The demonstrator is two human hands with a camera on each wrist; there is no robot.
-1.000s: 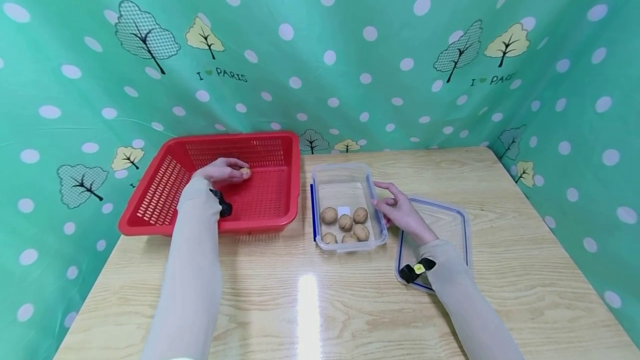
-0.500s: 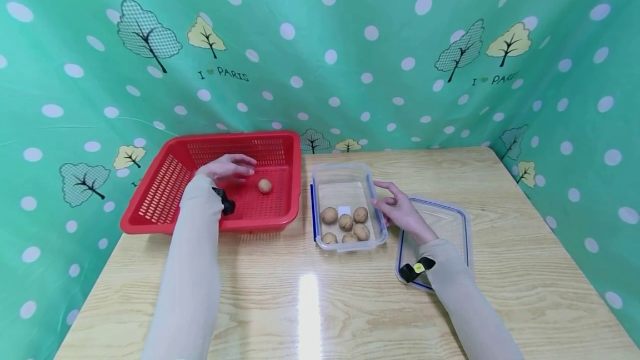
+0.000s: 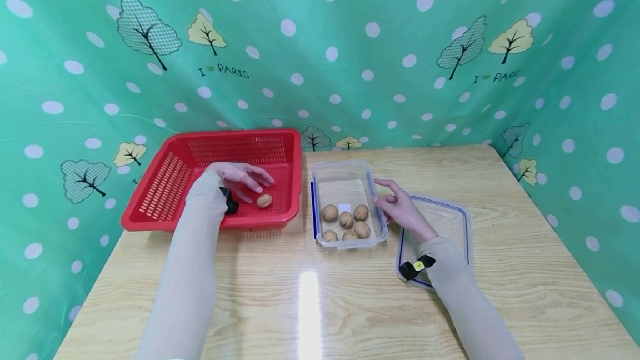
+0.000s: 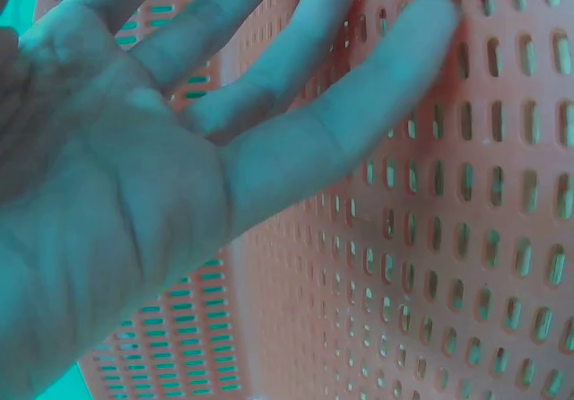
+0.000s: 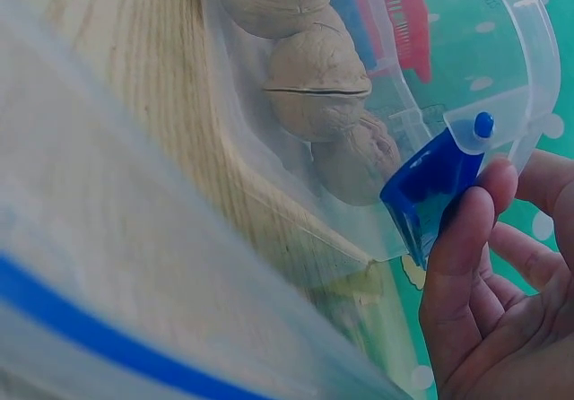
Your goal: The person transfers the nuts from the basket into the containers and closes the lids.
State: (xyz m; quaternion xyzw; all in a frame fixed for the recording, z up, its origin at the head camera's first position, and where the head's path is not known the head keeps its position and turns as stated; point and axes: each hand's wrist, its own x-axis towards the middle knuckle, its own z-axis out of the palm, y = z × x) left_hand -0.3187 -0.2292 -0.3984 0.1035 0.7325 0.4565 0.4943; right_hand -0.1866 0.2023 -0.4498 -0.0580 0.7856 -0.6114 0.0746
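A single walnut point(image 3: 264, 200) lies on the floor of the red plastic basket point(image 3: 292, 182). Just to its left, my left hand point(image 3: 242, 178) reaches over with fingers spread, holding nothing. In the left wrist view, the fingers point(image 4: 314, 140) stretch out loosely before the slotted basket. My right hand point(image 3: 402, 213) holds the right side of a clear lidless food container point(image 3: 345, 170). Its thumb and fingertips pinch the side by the blue latch point(image 5: 439, 180) in the right wrist view. Several walnuts point(image 3: 346, 220) sit in the near half of the container.
The container's clear lid point(image 3: 442, 213), with a blue seal, lies on the wooden table point(image 3: 370, 304) under the right forearm. Basket and container stand side by side near the back edge. A green dotted cloth point(image 3: 330, 88) hangs behind and along the sides.
My left hand has let go of the walnut, which now lies on the basket floor. That hand then moved right and nearer, close to the walnut. The right hand has stayed put.
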